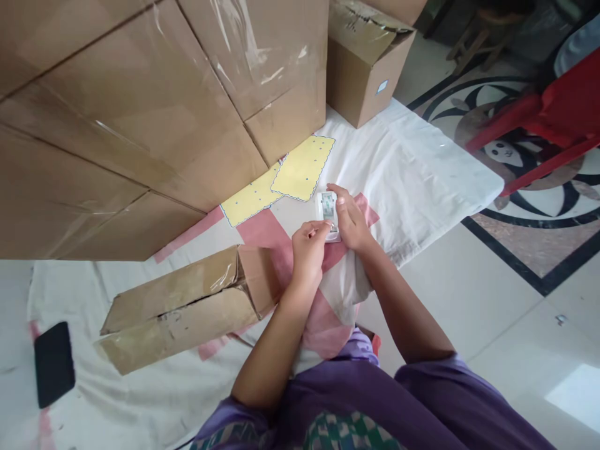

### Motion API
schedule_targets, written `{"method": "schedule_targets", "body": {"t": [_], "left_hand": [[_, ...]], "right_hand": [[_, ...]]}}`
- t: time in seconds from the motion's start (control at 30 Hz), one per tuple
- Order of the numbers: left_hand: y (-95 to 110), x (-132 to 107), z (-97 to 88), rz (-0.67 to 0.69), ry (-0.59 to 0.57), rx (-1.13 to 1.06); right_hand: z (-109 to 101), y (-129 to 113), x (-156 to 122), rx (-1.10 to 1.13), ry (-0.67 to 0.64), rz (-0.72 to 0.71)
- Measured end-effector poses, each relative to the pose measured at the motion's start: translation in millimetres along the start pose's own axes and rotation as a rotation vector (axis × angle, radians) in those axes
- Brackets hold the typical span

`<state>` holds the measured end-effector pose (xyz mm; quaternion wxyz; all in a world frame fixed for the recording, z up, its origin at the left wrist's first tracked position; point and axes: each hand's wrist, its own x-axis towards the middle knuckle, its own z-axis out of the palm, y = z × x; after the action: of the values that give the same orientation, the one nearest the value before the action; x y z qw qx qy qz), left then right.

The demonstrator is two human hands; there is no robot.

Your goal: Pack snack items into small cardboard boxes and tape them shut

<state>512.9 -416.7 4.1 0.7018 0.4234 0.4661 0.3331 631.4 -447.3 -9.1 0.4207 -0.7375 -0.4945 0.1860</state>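
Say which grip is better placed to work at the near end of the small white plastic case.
Probably the left grip: its fingertips are at that end, while the right grip holds the small white plastic case along its right side.

Far edge of table is blocked by stacked cartons; its far R part, by taped box. Gap btwn L hand & R hand is filled by white case. Twd L edge, passage is obstructed by long carton; btwn it & phone, bare cloth is offered. Open room is also found from R hand to R corner.
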Motion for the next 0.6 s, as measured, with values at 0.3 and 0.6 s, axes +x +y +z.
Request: {"method": "schedule_targets", "body": {"t": [0.3,0.6], "left_hand": [[19,-26,-2.7,0.024,-0.012,0.016],[-5,-39,-14.7,-0.038,0.013,0.063]], "right_hand": [[3,-1,-2,0.009,0.015,-0.012],[8,6,-1,0.042,0.056,-0.034]]}}
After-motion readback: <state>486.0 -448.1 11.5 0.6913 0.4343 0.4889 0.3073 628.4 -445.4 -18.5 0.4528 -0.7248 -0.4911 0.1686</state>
